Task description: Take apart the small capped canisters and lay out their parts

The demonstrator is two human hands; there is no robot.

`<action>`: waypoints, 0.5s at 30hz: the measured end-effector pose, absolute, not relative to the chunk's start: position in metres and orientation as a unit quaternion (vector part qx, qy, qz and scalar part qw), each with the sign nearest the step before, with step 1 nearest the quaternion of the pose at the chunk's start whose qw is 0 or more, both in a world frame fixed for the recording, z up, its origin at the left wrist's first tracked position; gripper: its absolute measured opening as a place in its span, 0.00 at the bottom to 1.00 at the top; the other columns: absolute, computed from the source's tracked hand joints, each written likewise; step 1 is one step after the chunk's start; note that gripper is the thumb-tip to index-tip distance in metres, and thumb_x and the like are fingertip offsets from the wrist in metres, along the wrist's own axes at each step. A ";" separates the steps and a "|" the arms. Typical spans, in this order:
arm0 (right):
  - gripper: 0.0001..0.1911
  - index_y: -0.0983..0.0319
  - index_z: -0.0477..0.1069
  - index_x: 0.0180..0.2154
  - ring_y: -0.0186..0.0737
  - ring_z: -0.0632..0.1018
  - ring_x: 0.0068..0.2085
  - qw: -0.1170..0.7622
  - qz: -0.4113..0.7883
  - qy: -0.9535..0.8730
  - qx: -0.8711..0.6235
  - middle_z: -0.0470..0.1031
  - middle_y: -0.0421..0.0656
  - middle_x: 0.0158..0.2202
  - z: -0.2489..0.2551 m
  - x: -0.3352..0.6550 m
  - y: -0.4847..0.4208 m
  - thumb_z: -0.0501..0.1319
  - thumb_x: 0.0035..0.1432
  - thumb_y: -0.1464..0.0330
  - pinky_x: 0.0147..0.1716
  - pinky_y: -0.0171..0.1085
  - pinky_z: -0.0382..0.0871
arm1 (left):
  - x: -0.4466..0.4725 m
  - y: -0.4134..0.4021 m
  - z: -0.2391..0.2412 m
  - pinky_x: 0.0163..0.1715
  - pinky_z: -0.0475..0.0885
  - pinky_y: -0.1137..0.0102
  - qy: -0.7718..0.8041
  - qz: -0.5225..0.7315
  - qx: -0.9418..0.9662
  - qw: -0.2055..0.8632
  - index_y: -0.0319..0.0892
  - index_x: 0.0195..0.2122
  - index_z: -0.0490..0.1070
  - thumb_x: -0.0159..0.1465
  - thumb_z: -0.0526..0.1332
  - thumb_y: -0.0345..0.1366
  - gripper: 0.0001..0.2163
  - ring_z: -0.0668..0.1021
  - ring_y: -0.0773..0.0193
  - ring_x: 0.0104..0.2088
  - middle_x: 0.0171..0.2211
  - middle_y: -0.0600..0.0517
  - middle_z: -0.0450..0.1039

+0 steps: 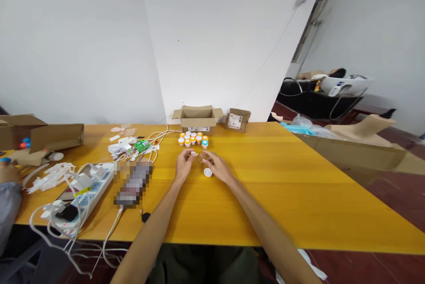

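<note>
My left hand (183, 164) pinches a small whitish-pink piece (194, 154), too small to name. Facing it, my right hand (215, 164) has its fingers closed around a small clear cup (201, 157). A round white lid (207, 172) lies on the yellow table (259, 204) just below the right fingers. Beyond both hands stands a cluster of several small jars (187, 143) with white, orange-rimmed lids. One jar with a teal-rimmed lid (205, 143) is at the cluster's right front.
An open cardboard box (198, 122) and a smaller carton (237, 120) stand against the wall. Left lie a power strip (91, 197) with tangled cables, a phone (133, 184) and packets (142, 145). Another person's sleeve (9, 208) shows at far left, near an open box (56, 137).
</note>
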State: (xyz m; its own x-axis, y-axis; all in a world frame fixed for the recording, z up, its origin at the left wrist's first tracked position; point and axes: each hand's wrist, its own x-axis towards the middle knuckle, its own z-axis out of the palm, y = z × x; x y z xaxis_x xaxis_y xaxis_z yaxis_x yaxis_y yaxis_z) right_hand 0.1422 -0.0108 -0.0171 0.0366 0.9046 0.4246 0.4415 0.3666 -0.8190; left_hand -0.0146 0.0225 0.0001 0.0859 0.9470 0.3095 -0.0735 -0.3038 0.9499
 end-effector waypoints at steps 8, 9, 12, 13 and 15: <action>0.18 0.59 0.72 0.29 0.41 0.76 0.32 0.583 0.242 -0.596 -0.496 0.77 0.42 0.30 0.001 0.138 -0.025 0.55 0.57 0.53 0.34 0.38 0.70 | -0.009 0.010 0.011 0.39 0.72 0.69 0.314 0.536 0.600 0.504 0.42 0.33 0.75 0.51 0.71 0.42 0.13 0.79 0.62 0.35 0.32 0.52 0.78; 0.19 0.59 0.71 0.27 0.40 0.75 0.31 0.577 0.255 -0.599 -0.493 0.76 0.41 0.27 0.003 0.137 -0.026 0.54 0.57 0.52 0.33 0.38 0.69 | -0.008 0.008 0.011 0.39 0.72 0.68 0.305 0.526 0.605 0.514 0.42 0.34 0.75 0.51 0.71 0.43 0.13 0.79 0.62 0.34 0.32 0.51 0.79; 0.22 0.58 0.67 0.23 0.39 0.72 0.28 0.561 0.278 -0.608 -0.488 0.71 0.39 0.22 0.005 0.134 -0.028 0.53 0.56 0.49 0.29 0.36 0.66 | -0.005 0.004 0.011 0.39 0.73 0.68 0.291 0.505 0.615 0.531 0.41 0.34 0.76 0.51 0.71 0.43 0.14 0.79 0.61 0.34 0.33 0.50 0.80; 0.23 0.58 0.66 0.23 0.39 0.71 0.27 0.559 0.280 -0.609 -0.488 0.70 0.38 0.21 0.005 0.134 -0.028 0.53 0.56 0.48 0.28 0.36 0.65 | -0.005 0.004 0.010 0.39 0.73 0.68 0.291 0.502 0.617 0.532 0.41 0.34 0.76 0.51 0.71 0.43 0.14 0.79 0.61 0.34 0.33 0.50 0.80; 0.24 0.58 0.64 0.22 0.38 0.69 0.26 0.558 0.279 -0.609 -0.490 0.68 0.37 0.20 0.005 0.133 -0.029 0.52 0.57 0.47 0.27 0.35 0.64 | -0.005 0.003 0.010 0.40 0.73 0.68 0.294 0.498 0.618 0.533 0.41 0.33 0.77 0.50 0.72 0.43 0.14 0.79 0.61 0.35 0.33 0.49 0.80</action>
State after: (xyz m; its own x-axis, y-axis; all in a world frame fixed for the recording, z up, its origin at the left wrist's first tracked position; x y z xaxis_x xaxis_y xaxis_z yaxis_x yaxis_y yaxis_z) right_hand 0.1328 -0.0286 0.0045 0.1030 0.9082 0.4057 0.2854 0.3637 -0.8867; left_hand -0.0046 0.0032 0.0103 0.3309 0.8942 0.3016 -0.1666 -0.2593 0.9513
